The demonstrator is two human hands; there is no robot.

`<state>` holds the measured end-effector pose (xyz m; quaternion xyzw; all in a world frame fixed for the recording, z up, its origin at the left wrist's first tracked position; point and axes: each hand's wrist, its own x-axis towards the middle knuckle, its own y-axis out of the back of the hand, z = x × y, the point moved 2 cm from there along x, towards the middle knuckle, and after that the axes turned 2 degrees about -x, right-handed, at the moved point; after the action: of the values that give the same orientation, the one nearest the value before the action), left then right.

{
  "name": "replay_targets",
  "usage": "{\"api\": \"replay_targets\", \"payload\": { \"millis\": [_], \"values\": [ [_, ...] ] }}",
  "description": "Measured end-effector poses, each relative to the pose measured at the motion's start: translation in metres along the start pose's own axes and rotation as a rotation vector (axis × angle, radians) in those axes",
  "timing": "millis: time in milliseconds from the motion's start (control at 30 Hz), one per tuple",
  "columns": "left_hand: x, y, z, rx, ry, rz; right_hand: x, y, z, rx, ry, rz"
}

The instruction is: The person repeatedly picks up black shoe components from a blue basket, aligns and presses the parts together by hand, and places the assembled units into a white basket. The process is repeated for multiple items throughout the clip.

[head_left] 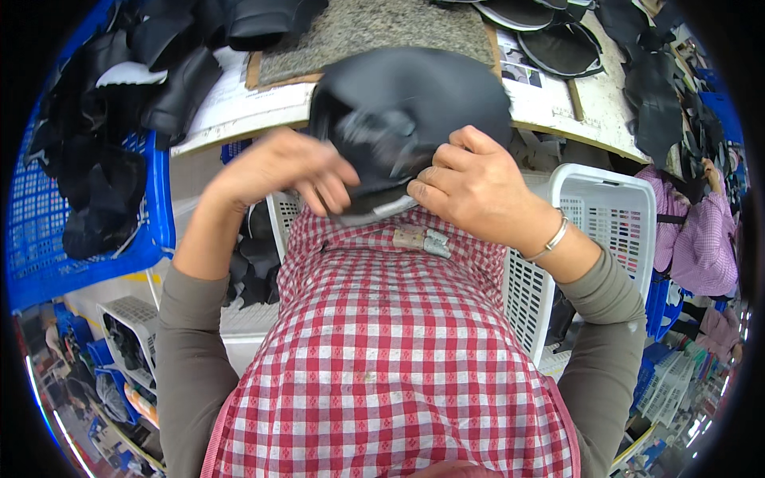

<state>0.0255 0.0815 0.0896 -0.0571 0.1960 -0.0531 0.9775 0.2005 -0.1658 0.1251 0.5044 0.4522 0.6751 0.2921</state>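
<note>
A black leather piece, which looks like a shoe upper [430,88], lies over the near edge of the table in front of me. Its near side is folded up into a dark hollow with a pale strip along the lower rim. My right hand [470,179] is closed, thumb and fingers pinching that near edge. At the left side of the upper is my left hand [299,171], slightly blurred, its fingers stretched out and apart. Whether its fingertips touch the leather I cannot tell. Clear, shiny marks inside the hollow are too blurred to name.
Beyond the upper lies a grey speckled board [374,36] on the white table [621,119]. Black uppers [183,92] pile up at the left over a blue crate [159,191]. A white basket [602,179] stands right of me; another person [701,231] is at far right.
</note>
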Motion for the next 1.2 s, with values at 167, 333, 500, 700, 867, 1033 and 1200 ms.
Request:
{"api": "replay_targets", "payload": {
  "millis": [167,333,500,700,867,1033,1200],
  "values": [
    [0.017,-0.040,-0.060,0.443,0.227,0.106,-0.011,-0.017,-0.017,0.057,-0.006,0.059],
    [0.039,-0.078,-0.101,-0.385,0.012,0.198,-0.017,-0.017,-0.020,0.070,-0.065,0.043],
    [0.038,-0.074,-0.065,0.811,-0.105,0.575,-0.028,-0.028,-0.021,0.137,-0.185,-0.151],
    [0.027,-0.056,-0.001,0.472,-0.309,0.481,-0.026,-0.032,-0.024,0.069,-0.172,-0.071],
    [0.077,-0.076,-0.039,0.395,-0.056,0.124,-0.026,-0.045,-0.032,0.137,-0.322,-0.016],
    [0.071,-0.086,-0.072,-0.114,-0.117,0.067,-0.059,-0.055,-0.031,1.253,-1.222,-0.031],
    [0.062,-0.087,-0.067,-0.179,-0.111,0.096,-0.070,-0.056,-0.032,1.464,-1.331,0.003]
  ]
}}
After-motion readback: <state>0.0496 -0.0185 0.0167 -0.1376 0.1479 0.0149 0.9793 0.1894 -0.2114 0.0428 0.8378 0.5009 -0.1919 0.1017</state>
